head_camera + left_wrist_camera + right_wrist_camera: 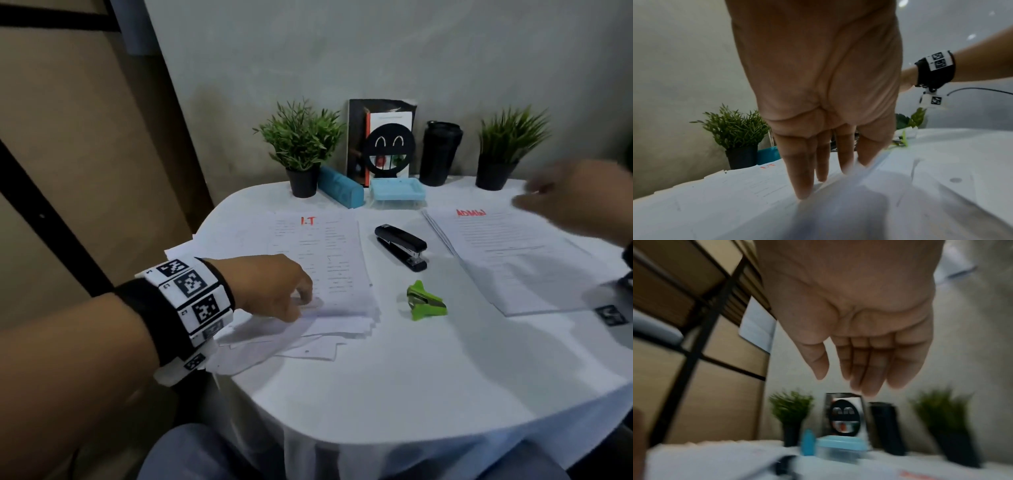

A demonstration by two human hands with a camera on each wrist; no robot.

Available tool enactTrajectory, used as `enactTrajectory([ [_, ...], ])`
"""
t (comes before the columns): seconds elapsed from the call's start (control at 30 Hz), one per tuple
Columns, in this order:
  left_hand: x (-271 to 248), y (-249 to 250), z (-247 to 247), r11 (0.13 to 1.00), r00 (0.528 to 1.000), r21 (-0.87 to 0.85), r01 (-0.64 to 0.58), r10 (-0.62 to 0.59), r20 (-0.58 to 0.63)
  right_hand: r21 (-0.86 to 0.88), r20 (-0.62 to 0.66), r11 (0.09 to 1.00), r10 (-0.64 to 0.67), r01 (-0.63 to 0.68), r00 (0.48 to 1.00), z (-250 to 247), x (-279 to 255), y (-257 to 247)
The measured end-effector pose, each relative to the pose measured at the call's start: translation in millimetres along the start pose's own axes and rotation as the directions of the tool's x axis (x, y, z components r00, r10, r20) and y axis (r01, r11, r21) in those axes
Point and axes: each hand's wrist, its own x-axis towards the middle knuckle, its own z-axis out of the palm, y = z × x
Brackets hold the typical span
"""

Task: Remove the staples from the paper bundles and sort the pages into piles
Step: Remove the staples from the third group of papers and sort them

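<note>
Left hand (270,287), fingers straight, is pressing the pile headed "I.T" (322,260); right hand (579,198) is hovering open, empty.

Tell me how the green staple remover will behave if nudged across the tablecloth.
The green staple remover looks small and plastic, so probably light. It rests on splayed jaws, so it would likely slide rather than roll. The tablecloth may drag at it.

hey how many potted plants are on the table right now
2. One potted plant stands at the back of the table, left of the blue case. The other potted plant stands at the back right, beside the black tumbler. Nothing suggests a hidden third.
</note>
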Motion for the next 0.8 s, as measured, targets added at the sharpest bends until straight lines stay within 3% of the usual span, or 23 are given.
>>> enactTrajectory([
  [0.07,0,-4,1,0.997,0.992,-0.067,-0.048,0.039,-0.122,0.187,0.217,0.982,-0.037,-0.004,0.976,12,-19,-36],
  [0.13,-4,-7,4,0.988,0.964,-0.145,-0.05,0.01,-0.264,0.377,0.443,0.92,-0.075,-0.11,0.894,31,-33,-61],
  [0.2,-10,-12,7,0.978,0.886,-0.197,-0.07,-0.03,-0.463,0.437,0.582,0.875,-0.098,-0.209,0.807,50,-38,-78],
  [0.3,-27,-9,8,0.972,0.74,-0.198,-0.127,-0.04,-0.671,0.47,0.658,0.807,-0.05,-0.358,0.752,76,-37,-102],
  [0.4,-44,4,15,0.972,0.623,-0.074,-0.225,0.085,-0.777,0.499,0.709,0.711,-0.007,-0.495,0.705,90,-29,-125],
  [0.47,-47,13,24,0.969,0.565,0.05,-0.241,0.183,-0.805,0.465,0.742,0.718,0.002,-0.518,0.67,95,-27,-136],
  [0.57,-42,16,43,0.964,0.582,0.137,-0.228,0.248,-0.774,0.463,0.698,0.771,-0.012,-0.438,0.716,100,-33,-146],
  [0.7,-49,21,47,0.981,0.793,-0.018,-0.193,0.145,-0.592,0.521,0.533,0.821,-0.098,-0.235,0.84,94,-30,-143],
  [0.73,-53,20,43,0.981,0.827,-0.094,-0.168,0.089,-0.556,0.544,0.485,0.818,-0.125,-0.187,0.866,91,-28,-141],
  [0.8,-62,13,31,0.966,0.818,-0.228,-0.122,-0.032,-0.574,0.587,0.415,0.8,-0.168,-0.122,0.894,83,-21,-135],
])
